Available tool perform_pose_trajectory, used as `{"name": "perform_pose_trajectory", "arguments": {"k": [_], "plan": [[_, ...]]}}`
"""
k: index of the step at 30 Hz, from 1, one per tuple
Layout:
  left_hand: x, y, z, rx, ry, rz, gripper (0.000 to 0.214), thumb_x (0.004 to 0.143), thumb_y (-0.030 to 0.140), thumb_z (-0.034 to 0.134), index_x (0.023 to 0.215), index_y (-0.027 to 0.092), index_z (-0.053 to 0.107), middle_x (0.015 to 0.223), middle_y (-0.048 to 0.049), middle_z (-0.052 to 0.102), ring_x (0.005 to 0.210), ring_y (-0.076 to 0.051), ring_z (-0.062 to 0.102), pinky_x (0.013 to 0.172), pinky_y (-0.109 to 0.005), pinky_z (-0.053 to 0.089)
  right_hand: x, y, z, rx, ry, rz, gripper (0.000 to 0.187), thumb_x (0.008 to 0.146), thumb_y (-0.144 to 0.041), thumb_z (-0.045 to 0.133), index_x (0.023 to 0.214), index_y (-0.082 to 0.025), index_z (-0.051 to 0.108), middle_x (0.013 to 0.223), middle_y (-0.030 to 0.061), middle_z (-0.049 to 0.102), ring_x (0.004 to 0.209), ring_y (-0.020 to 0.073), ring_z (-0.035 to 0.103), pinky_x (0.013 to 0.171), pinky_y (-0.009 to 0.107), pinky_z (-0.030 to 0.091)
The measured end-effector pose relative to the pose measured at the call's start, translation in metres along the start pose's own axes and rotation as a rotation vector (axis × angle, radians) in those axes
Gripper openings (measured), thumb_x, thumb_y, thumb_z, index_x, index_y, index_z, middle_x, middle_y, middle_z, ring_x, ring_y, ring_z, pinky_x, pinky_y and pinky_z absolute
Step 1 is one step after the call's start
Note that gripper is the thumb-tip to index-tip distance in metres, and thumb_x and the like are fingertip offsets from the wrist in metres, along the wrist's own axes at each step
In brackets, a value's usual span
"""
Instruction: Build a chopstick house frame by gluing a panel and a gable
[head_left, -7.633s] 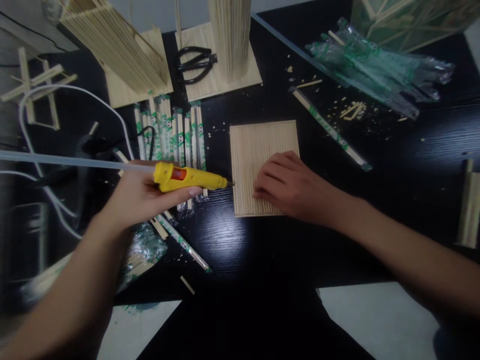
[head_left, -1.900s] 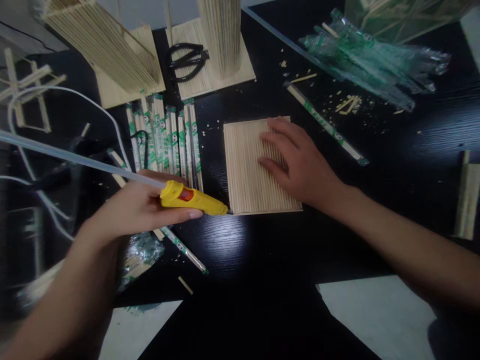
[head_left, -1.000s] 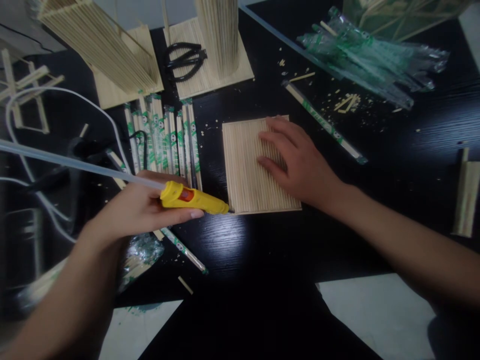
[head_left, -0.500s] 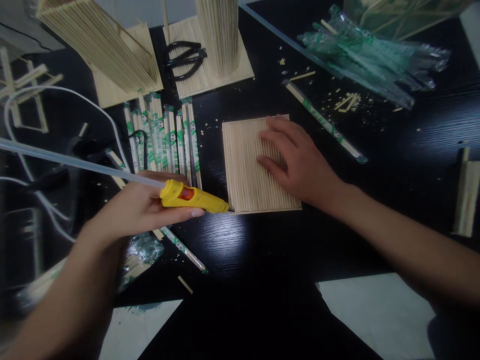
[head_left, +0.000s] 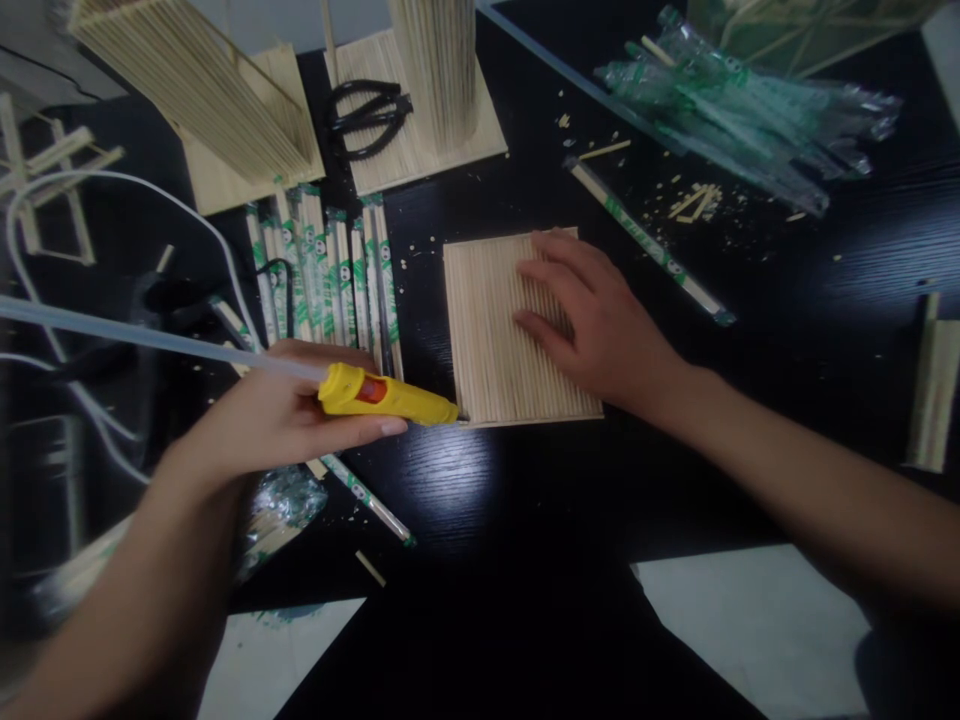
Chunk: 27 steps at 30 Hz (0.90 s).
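My left hand (head_left: 277, 420) is closed around a yellow glue gun (head_left: 382, 395) with a long clear glue stick trailing off to the left. The gun's tip touches the near left corner of a square panel of bamboo sticks (head_left: 487, 320) lying flat on the black table. My right hand (head_left: 600, 320) lies flat on the right half of the panel with its fingers spread, pressing it down.
A row of wrapped chopsticks (head_left: 330, 270) lies left of the panel. Black scissors (head_left: 367, 105) sit on a bamboo base with a stick tower (head_left: 439, 70). Empty green wrappers (head_left: 735, 85) pile at the back right. White cables (head_left: 45, 300) loop at the left.
Since the oldest frame my right hand has moved from the panel's near edge to its far right part, and the gun's tip has gone down the left edge to the near corner. Lately nothing moves.
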<state>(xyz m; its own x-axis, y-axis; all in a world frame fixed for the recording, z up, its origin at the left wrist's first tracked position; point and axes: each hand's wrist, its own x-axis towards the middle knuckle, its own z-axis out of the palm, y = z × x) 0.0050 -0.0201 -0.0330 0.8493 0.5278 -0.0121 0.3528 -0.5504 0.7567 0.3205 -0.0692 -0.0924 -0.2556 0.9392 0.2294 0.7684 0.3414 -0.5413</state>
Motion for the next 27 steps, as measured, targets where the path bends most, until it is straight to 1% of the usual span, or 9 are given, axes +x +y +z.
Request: {"name": "perform_pose_trajectory", "arguments": {"k": [3,6,11,14,16,20,24,27], "plan": [[0.0010,0.0000,0.0001,-0.006,-0.028,0.007,0.017,0.088,0.029,0.081,0.084,0.019,0.068,0.075,0.0021,0.067,0.061,-0.009,0.064,0.053,-0.017,0.050,0.0001,-0.0001,0.0001,0.004,-0.005,0.006,0.046,0.102,-0.042,0.054,0.146,-0.032,0.056,0.160,0.0106,0.051,0.151,0.0406,0.042,0.121,0.074,0.034],[0.0020,0.0007,0.0004,-0.010,-0.027,0.007,0.018,0.088,0.029,0.081,0.083,0.018,0.068,0.074,0.0024,0.067,0.061,-0.008,0.063,0.053,-0.017,0.050,-0.0001,0.0008,0.0006,-0.001,-0.003,0.000,0.045,0.102,-0.042,0.054,0.146,-0.031,0.056,0.160,0.0106,0.051,0.152,0.0399,0.042,0.122,0.073,0.034],[0.0008,0.0009,-0.0004,0.023,0.032,0.011,0.021,0.088,0.031,0.082,0.082,0.019,0.066,0.071,0.0035,0.063,0.058,-0.007,0.060,0.051,-0.017,0.047,-0.0006,0.0026,0.0014,-0.015,0.006,-0.017,0.045,0.103,-0.043,0.055,0.145,-0.028,0.057,0.159,0.0128,0.051,0.151,0.0384,0.043,0.121,0.071,0.036],[0.0006,0.0008,-0.0011,0.016,0.048,0.015,0.022,0.087,0.029,0.082,0.079,0.019,0.064,0.069,0.0042,0.062,0.056,-0.007,0.058,0.050,-0.017,0.046,-0.0007,0.0025,0.0016,-0.020,0.008,-0.016,0.044,0.103,-0.043,0.054,0.145,-0.031,0.056,0.158,0.0118,0.052,0.151,0.0381,0.044,0.120,0.072,0.037],[0.0011,0.0010,-0.0013,0.005,0.032,0.023,0.022,0.087,0.029,0.082,0.079,0.019,0.065,0.069,0.0039,0.063,0.056,-0.007,0.059,0.050,-0.017,0.047,-0.0006,0.0022,0.0017,-0.019,0.013,-0.019,0.043,0.103,-0.043,0.054,0.144,-0.031,0.057,0.158,0.0117,0.053,0.150,0.0379,0.044,0.120,0.072,0.037],[0.0023,0.0017,-0.0013,-0.016,-0.028,0.018,0.018,0.087,0.029,0.082,0.084,0.019,0.068,0.073,0.0024,0.067,0.059,-0.008,0.063,0.052,-0.017,0.050,-0.0005,0.0018,0.0015,-0.015,0.014,-0.019,0.045,0.103,-0.043,0.054,0.145,-0.028,0.057,0.158,0.0132,0.052,0.151,0.0392,0.044,0.121,0.072,0.036],[0.0025,0.0020,-0.0010,0.013,0.011,0.034,0.017,0.088,0.030,0.081,0.084,0.019,0.068,0.073,0.0025,0.067,0.059,-0.008,0.063,0.053,-0.016,0.050,-0.0004,0.0011,0.0008,-0.001,0.001,-0.011,0.045,0.102,-0.042,0.054,0.145,-0.028,0.057,0.160,0.0126,0.051,0.151,0.0409,0.042,0.122,0.073,0.033],[0.0018,0.0014,-0.0011,0.037,0.032,0.026,0.019,0.088,0.029,0.081,0.081,0.019,0.066,0.071,0.0032,0.064,0.057,-0.007,0.060,0.051,-0.016,0.048,-0.0003,0.0005,0.0005,-0.001,0.000,-0.002,0.045,0.102,-0.042,0.054,0.145,-0.029,0.057,0.160,0.0121,0.051,0.151,0.0404,0.042,0.122,0.073,0.033]]}}
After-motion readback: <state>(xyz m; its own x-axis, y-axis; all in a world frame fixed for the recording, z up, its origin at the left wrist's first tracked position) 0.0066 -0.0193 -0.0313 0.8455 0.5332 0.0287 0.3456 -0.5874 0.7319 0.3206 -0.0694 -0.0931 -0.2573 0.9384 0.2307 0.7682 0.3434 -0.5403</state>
